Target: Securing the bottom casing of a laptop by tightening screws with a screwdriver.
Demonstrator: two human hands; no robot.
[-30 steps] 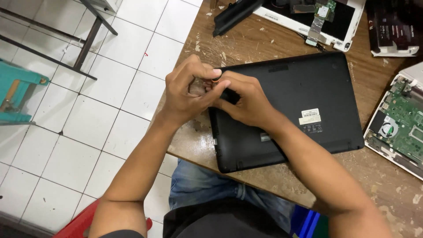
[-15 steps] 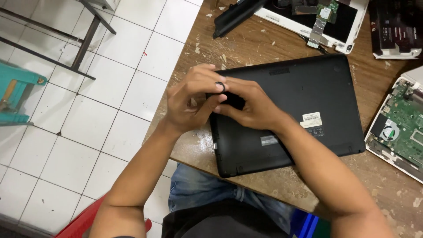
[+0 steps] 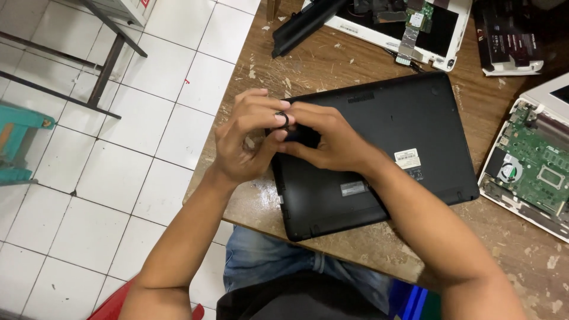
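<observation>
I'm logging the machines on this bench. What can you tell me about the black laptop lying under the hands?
The black laptop lies closed and bottom-up on the worn wooden table, turned at a slight angle, its near corner close to the table edge. The matte plastic base shows a white sticker, a grey label and a small vent slot near the far edge. The left hand and right hand meet over its left end, hiding that part; whether they touch it cannot be told.

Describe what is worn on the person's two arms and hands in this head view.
Both forearms are bare, with no sleeves, gloves, watch or bands in view. The left hand has a dark ring on one finger, a plain band as far as the picture shows. The right hand shows no ring or other wear on the parts that can be seen; its fingertips are partly hidden behind the left hand.
</observation>
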